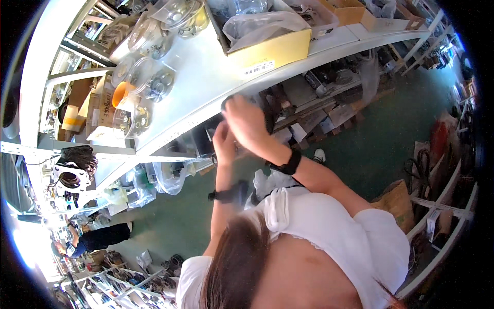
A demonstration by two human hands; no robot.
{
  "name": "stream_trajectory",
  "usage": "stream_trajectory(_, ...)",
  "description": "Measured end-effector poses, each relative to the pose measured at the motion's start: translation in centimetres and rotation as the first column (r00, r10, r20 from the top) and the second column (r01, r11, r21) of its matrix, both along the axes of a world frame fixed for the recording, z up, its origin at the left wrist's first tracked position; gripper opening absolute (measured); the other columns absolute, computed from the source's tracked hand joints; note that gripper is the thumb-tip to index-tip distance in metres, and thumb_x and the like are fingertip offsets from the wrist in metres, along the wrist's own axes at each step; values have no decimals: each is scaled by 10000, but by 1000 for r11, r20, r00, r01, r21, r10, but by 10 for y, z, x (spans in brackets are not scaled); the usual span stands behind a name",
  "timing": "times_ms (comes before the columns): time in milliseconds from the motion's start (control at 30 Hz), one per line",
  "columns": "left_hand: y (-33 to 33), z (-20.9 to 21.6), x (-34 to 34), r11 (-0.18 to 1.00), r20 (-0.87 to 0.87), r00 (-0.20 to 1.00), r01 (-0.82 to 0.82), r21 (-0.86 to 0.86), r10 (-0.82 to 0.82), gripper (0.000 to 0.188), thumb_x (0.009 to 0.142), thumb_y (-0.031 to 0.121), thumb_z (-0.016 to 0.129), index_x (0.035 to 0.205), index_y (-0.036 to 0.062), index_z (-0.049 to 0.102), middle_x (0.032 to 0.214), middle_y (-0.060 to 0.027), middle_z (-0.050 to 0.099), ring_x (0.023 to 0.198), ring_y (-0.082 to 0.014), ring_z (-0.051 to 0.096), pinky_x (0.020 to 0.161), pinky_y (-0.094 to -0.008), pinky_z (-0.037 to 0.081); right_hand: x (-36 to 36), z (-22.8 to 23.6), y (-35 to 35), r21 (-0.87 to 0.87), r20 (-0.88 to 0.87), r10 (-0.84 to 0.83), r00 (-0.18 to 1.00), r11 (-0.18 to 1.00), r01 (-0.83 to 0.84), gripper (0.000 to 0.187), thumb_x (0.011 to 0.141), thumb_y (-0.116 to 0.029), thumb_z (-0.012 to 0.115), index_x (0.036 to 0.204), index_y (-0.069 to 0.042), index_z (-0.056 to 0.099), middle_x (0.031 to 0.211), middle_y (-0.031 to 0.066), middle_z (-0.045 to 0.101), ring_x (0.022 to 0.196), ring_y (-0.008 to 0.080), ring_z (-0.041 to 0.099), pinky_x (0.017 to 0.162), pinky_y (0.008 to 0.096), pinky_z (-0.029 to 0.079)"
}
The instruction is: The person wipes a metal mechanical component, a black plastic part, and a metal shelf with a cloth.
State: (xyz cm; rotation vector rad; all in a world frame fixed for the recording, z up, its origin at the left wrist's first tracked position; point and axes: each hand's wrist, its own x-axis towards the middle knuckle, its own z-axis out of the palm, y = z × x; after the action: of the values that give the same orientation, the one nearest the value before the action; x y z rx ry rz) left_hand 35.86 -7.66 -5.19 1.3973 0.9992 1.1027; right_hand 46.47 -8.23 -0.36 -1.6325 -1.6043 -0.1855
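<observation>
My right hand (247, 122) is raised at the front edge of the white shelf (193, 69), its fingers closed on a small dark round part (226, 102) that is too hidden to name. Just below and to the left is my left hand (224, 146), close to the right one or touching it. Its fingers look bent but are smeared by motion, so whether it holds anything does not show. To the left, clear round plastic tubs (160, 85) with small ring-like parts stand on the shelf, near an orange cylinder (122, 95).
A yellow cardboard box (278, 51) with plastic bags sits on the shelf above my hands. Lower shelves hold dark parts and boxes (329, 116). A brown sack (396, 203) and a rack (442, 208) stand at right. Another person (103, 239) works at far left.
</observation>
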Motion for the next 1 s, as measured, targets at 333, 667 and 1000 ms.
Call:
stream_trajectory(333,-13,-28,-41,980,-17,983,-181,-83,180,87,820,59,518,879,-2,536,727,15,522,655,-46,463,575,-184,383,-37,-22,-3,-13,-76,254,964,967,-255,157,750,-146,565,706,-35,464,683,93,455,594,247,525,495,356,430)
stream_trajectory(667,-19,-99,-9,934,-437,827,340,-112,-354,277,780,185,541,964,-22,539,899,-194,586,827,-321,562,712,-367,429,27,-92,-56,-393,-173,96,980,906,-158,233,792,-194,539,842,20,463,847,187,506,710,350,544,585,411,456)
stream_trajectory(1000,-44,-122,26,763,-633,496,597,-248,-594,309,751,238,587,914,-18,532,796,-211,583,753,-345,568,646,-387,425,59,-143,-103,-611,-273,-107,956,787,-86,299,810,-247,517,889,38,470,905,215,514,795,376,538,671,436,439)
